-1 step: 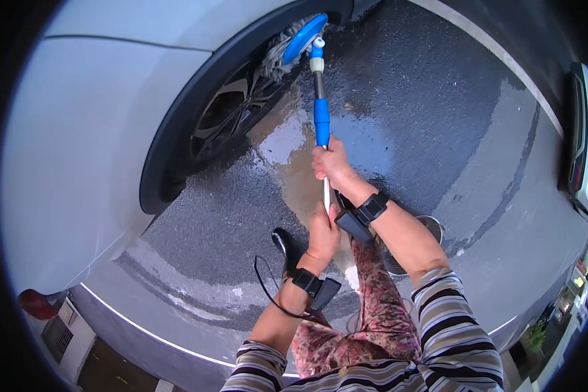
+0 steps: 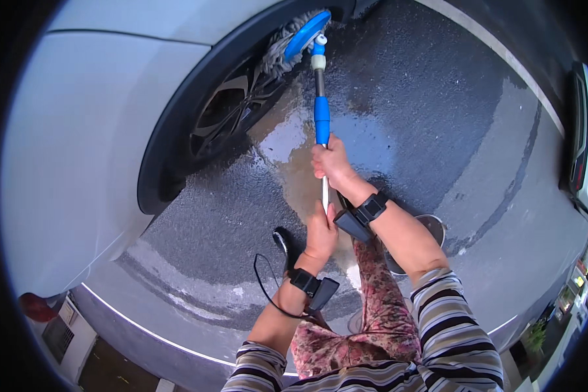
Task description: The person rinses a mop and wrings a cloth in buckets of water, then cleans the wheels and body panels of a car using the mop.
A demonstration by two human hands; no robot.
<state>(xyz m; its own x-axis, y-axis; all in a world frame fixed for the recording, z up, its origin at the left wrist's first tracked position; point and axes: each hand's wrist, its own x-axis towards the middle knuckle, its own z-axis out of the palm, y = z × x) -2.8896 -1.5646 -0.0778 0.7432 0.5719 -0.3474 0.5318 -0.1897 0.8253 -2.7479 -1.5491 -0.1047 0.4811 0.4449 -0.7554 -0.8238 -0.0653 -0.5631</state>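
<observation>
So in the head view, both hands are on a long-handled mop, and it's the far end that's up against the car. The right hand is wrapped around the pale pole just below the blue collar, fingers closed. The left hand is clamped on the same pole a bit nearer the body, thumb up along it. The mop's blue disc is tilted, and its grey strands sit against the far side of the wheel, under the dark arch of a whitish car on the left. Wet pavement shines just right of the wheel. There's a round container half hidden behind the right forearm, and another car over at the far right.
</observation>
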